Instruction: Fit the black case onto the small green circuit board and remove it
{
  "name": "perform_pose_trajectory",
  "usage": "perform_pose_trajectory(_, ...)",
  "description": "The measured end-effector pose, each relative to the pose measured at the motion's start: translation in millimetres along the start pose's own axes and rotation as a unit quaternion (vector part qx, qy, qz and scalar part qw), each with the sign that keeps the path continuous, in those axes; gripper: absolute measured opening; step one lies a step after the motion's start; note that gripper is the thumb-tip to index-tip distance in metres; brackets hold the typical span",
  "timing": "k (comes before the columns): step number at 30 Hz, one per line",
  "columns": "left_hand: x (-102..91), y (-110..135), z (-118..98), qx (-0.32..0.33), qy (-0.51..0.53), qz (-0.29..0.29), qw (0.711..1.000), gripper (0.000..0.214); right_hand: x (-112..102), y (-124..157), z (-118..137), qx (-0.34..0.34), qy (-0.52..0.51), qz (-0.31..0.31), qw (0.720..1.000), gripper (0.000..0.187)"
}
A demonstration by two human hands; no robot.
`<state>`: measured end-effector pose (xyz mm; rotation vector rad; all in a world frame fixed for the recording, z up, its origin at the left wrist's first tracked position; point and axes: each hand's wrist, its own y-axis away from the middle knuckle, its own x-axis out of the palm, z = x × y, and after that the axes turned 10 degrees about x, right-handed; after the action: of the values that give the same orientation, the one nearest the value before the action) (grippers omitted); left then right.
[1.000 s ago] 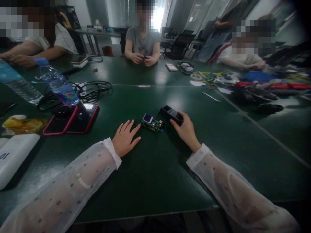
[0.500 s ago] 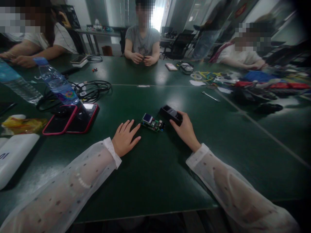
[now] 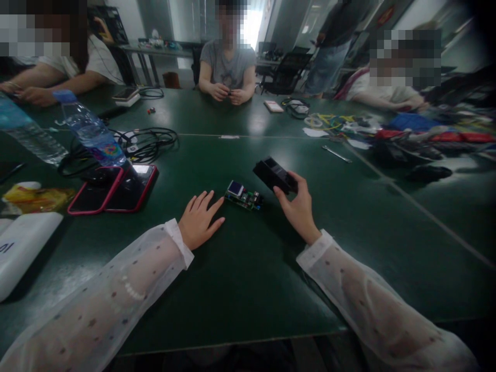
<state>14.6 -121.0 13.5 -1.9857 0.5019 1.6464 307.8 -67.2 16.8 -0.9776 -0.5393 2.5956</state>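
Note:
A small green circuit board (image 3: 243,196) with a square screen lies on the dark green table (image 3: 232,289), between my two hands. My left hand (image 3: 199,219) rests flat on the table with fingers spread. Its index fingertip is at the board's left end; whether it touches cannot be made out. My right hand (image 3: 297,206) grips the near right end of a black plastic case (image 3: 275,174) between thumb and fingers. The case is tilted, its far left end raised above the table, up and to the right of the board.
Two red-cased phones (image 3: 129,188), a water bottle (image 3: 91,129) and black cables (image 3: 155,144) are on the left, with a white box (image 3: 29,253) nearer me. A wrench (image 3: 336,154) lies right, before tangled wires (image 3: 337,123). A person (image 3: 228,72) sits opposite; others are at both sides.
My right hand has tipped the black case up, lifting its far left end off the table. My left hand and the circuit board have stayed in place.

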Motion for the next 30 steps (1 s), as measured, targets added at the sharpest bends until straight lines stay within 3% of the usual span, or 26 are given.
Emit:
perform_pose_trajectory(5,1.0,0.1,0.4,0.003,0.007,-0.008,1.0,0.055,-0.7,16.8,27.5,-0.044,-0.026,0.053,0.997,0.056)
perform_pose_trajectory(10,2.2,0.2,0.2,0.006,0.005,-0.021,1.0,0.053,4.5,27.0,38.2,-0.074,-0.03,0.11,0.991,0.056)
perform_pose_trajectory(17,-1.1,-0.9,-3.1,0.001,0.002,-0.014,1.0,0.052,8.3,25.1,33.2,-0.093,-0.017,0.13,0.987,0.056)
perform_pose_trajectory(23,-1.8,-1.1,-4.0,0.0,-0.002,-0.009,1.0,0.052,12.8,23.3,26.7,-0.073,0.002,0.214,0.974,0.055)
perform_pose_trajectory(30,-2.0,-0.8,-3.1,0.003,0.002,-0.013,1.0,0.054,12.4,21.8,26.2,-0.058,0.001,0.231,0.971,0.055)
